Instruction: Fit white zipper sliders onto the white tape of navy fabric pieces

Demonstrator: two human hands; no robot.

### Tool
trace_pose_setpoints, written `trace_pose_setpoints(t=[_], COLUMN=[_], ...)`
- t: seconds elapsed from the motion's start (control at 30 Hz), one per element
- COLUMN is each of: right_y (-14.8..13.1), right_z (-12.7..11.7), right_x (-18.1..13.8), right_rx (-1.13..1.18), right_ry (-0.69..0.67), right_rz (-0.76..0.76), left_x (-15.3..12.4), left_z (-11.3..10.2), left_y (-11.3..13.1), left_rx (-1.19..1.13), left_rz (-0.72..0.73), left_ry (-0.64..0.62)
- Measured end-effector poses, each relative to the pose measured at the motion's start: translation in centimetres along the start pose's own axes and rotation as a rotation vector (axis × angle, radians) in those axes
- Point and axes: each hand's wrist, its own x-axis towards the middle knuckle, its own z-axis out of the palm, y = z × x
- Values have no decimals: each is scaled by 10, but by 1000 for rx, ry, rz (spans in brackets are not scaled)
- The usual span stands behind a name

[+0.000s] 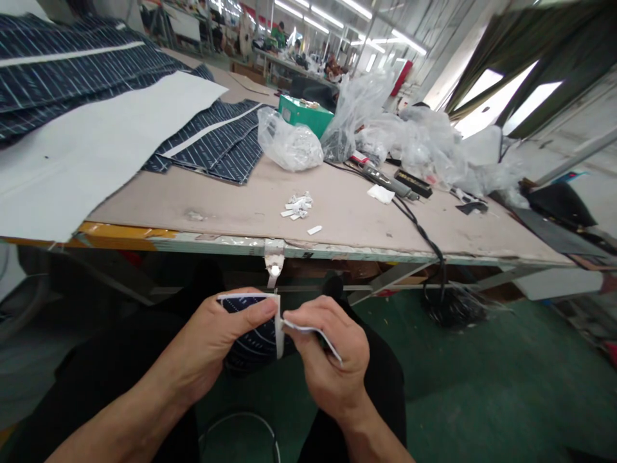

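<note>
Two bare forearms (pixel 139 392) lie nearest the camera. The left hand (pixel 216 331) grips a dark patterned cloth (pixel 253 344) in front of and below the table (pixel 216 199), its thumb pressed beside the white border (pixel 279 334). That border's long axis runs roughly away from the body, just left of the right hand (pixel 335 350), whose fingers pinch a thin white strip (pixel 318 332). The strip slants across the border's line; whether its tip touches the border, I cannot tell. The left thumb is nearer.

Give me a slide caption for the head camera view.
Left hand holding navy patterned fabric, right hand a thin white-edged piece, before a cluttered worktable.
</note>
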Motion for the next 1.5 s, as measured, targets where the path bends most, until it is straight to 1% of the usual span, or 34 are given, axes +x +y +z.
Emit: trace_pose_setpoints(t=[0.07, 0.1, 0.17, 0.23, 0.27, 0.33, 0.5, 0.6, 0.7, 0.8, 0.93, 1.17, 1.37, 1.5], right_y=[2, 3, 6, 9, 10, 11, 6, 5, 8, 11, 12, 11, 11, 13], right_z=[2, 2, 2, 2, 2, 4, 17, 23, 26, 28, 28, 27, 30, 30], right_x=[2, 4, 8, 10, 11, 10, 12, 19, 22, 23, 25, 32, 31, 31], right_rx=[44, 85, 173, 250, 290, 396, 768, 848, 822, 796, 764, 761, 776, 791], right_ry=[75, 74, 9, -56, -68, -44, 41, 68, 128, 150, 153, 129, 123, 135], right_rz=[133, 213, 324, 343, 343, 399, 727, 837, 877, 887, 890, 933, 947, 925], left_x=[-2, -3, -3, -3, -3, -3, -4, -5, -5, -3, 1, 7, 6, 6], left_z=[0, -1, -2, -4, -5, -5, 0, 3, 2, 0, 1, 5, 2, 2], left_y=[-2, -3, -2, 0, 1, 5, 14, 18, 19, 19, 20, 26, 24, 22], left_rx=[-6, -19, -59, -103, -121, -159, -221, -240, -237, -223, -229, -208, -217, -218], left_rz=[13, 12, -13, -58, -81, -116, -126, -87, -41, -40, -41, -38, -55, -52], left_ry=[1, 5, 27, 44, 55, 72, 75, 57, 51, 70, 91, 70, 63, 70])
